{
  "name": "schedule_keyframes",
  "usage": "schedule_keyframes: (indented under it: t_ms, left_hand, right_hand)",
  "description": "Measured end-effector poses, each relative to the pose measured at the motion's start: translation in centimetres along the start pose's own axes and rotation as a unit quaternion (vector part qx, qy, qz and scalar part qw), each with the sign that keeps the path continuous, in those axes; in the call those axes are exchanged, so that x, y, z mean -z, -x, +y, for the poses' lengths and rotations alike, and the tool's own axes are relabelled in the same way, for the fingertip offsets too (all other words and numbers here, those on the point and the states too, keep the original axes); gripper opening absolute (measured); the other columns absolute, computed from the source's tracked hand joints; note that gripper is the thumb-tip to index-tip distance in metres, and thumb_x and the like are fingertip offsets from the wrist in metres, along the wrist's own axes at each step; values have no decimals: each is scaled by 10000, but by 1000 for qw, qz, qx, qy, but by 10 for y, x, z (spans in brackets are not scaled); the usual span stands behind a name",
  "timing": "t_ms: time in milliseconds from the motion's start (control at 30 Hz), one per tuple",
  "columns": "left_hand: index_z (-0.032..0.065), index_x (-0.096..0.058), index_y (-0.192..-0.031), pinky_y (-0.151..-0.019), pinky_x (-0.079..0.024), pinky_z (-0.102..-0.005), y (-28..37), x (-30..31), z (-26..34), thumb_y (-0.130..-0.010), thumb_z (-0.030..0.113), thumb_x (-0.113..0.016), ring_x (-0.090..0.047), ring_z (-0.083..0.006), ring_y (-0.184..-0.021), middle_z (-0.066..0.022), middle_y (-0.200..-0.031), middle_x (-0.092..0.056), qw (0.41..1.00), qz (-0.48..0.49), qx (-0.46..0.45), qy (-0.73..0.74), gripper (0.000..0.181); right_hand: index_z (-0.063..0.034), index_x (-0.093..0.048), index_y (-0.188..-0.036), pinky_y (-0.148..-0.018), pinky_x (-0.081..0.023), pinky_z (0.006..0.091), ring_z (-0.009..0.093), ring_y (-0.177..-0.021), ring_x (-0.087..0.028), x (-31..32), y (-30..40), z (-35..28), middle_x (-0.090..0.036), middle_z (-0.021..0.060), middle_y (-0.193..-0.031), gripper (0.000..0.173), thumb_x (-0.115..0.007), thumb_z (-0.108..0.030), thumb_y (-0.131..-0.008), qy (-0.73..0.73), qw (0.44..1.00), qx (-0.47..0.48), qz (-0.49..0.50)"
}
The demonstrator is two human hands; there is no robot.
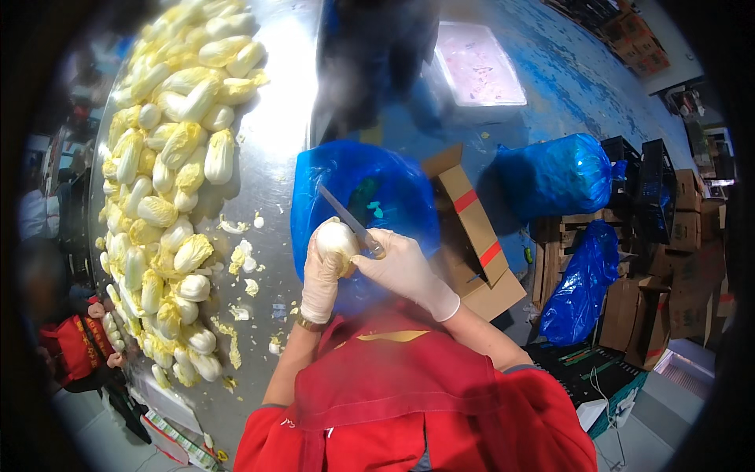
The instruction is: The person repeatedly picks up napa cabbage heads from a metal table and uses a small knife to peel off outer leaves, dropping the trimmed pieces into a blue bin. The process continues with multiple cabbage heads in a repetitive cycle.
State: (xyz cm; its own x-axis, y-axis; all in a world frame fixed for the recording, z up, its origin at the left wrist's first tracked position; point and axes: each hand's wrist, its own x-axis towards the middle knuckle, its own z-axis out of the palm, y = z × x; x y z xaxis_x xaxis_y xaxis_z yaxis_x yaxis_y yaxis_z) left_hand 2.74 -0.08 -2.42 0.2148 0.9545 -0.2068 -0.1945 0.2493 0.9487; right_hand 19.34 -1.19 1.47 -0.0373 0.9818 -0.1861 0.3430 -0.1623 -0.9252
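My gloved left hand [319, 289] grips a small Chinese cabbage [336, 241], its white base turned upward. In my gloved right hand [407, 268] is a knife [348, 217], its blade slanting up and left past the cabbage; the fingertips of this hand also touch the cabbage's side. Both hands are over an open blue plastic bag [308, 177], inside which a few pale scraps show. To the left, a heap of Chinese cabbages [183, 144] covers much of a steel table [277, 124], with trimmed leaf pieces [245, 258] lying between the heap and me.
An open cardboard box [481, 236] stands right of the bag. Farther right are a filled blue bag [554, 174], a crumpled blue bag [581, 289] and black crates [657, 189]. A pale tub [481, 65] sits on the blue floor ahead. Another person in red [74, 348] is across the table.
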Motion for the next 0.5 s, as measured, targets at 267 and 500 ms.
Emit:
schedule_keyframes:
  t_ms: [267, 500]
  left_hand:
    - [8, -482, -1330, -952, -483, -305, 3, 7, -9, -802, 587, -738, -580, -174, -1087, -92, -1210, -585, 998, -8, 38, -41, 825]
    - [9, -478, -1333, -942, -491, -308, 7, -1, -6, -771, 628, -744, -582, -180, -1087, -99, -1215, -582, 998, 9, 31, -51, 877]
  right_hand:
    - [-23, -598, -862, -682, -502, 351, 289, -710, -598, -5, 1, -1, -597, 138, -780, 228, -716, -174, -738, 31, 999, -10, 16]
    - [-36, -552, -806, -654, -494, 384, 326, -692, -594, -12, 0, 13, -583, 148, -756, 218, -713, -156, -720, 70, 996, 33, 51]
